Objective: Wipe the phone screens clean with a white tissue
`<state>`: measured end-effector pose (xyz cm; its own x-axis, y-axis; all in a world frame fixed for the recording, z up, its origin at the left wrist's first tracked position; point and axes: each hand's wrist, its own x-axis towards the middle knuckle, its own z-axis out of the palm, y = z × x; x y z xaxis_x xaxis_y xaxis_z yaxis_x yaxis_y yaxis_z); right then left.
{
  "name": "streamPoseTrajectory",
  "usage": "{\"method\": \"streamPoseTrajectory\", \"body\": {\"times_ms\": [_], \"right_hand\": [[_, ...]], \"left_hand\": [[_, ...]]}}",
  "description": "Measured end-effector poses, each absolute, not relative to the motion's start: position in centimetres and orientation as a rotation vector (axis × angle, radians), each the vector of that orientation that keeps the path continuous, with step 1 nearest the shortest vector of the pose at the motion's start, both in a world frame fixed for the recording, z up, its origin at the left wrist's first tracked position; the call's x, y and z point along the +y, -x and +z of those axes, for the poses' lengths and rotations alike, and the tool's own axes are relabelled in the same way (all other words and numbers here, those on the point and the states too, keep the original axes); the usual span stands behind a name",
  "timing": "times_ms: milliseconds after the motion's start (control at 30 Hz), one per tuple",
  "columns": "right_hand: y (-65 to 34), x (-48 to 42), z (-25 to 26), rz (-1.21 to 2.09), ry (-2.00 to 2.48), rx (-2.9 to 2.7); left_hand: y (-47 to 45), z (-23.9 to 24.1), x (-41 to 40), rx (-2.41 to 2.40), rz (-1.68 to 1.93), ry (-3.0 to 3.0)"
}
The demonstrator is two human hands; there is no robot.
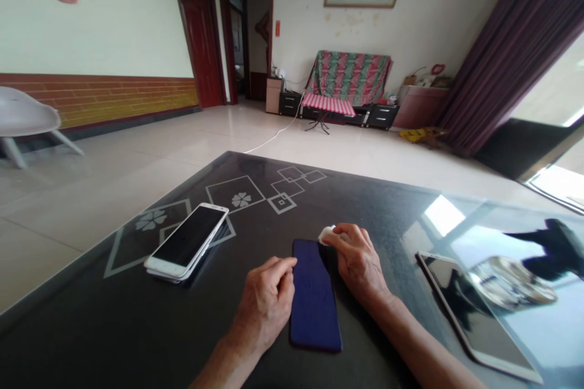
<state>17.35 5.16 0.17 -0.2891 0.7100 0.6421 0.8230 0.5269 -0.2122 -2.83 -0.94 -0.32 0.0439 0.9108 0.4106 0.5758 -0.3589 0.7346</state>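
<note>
A dark blue smartphone (314,298) lies flat on the black table in front of me. My left hand (269,298) is closed, with its thumb and curled finger pressed against the phone's left edge. Just past the phone's top right corner, my right hand (360,258) pinches a white wad of tissue (328,234). To the left, a white phone (189,240) with a dark screen rests on top of another flat device. A white tablet (479,316) lies on the right side of the table, its screen reflecting light.
The glossy table (365,194) carries silver square and flower patterns. Behind the tablet stands a round shiny dish (513,282) beside a black object (556,249). Farther off are a white chair (27,112), a striped folding table (328,104) and a purple curtain (506,42).
</note>
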Motion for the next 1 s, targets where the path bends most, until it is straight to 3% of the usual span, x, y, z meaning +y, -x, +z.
{"method": "streamPoseTrajectory", "body": {"times_ms": [200,400,767,1000], "right_hand": [[-17.0,5.2,0.5,-0.263,1.239,-2.223],[-19.4,5.8,-0.1,-0.373,1.438,-1.994],[-17.4,4.9,0.6,-0.208,1.154,-2.190],[-19.6,5.9,0.1,-0.365,1.364,-1.991]], "left_hand": [[2.9,-0.2,-1.0,1.481,1.254,-1.968],[2.9,-0.2,-1.0,1.474,1.275,-1.973],[3.1,-0.2,-1.0,1.488,1.242,-1.977],[3.1,-0.5,-0.9,1.483,1.246,-1.982]]}}
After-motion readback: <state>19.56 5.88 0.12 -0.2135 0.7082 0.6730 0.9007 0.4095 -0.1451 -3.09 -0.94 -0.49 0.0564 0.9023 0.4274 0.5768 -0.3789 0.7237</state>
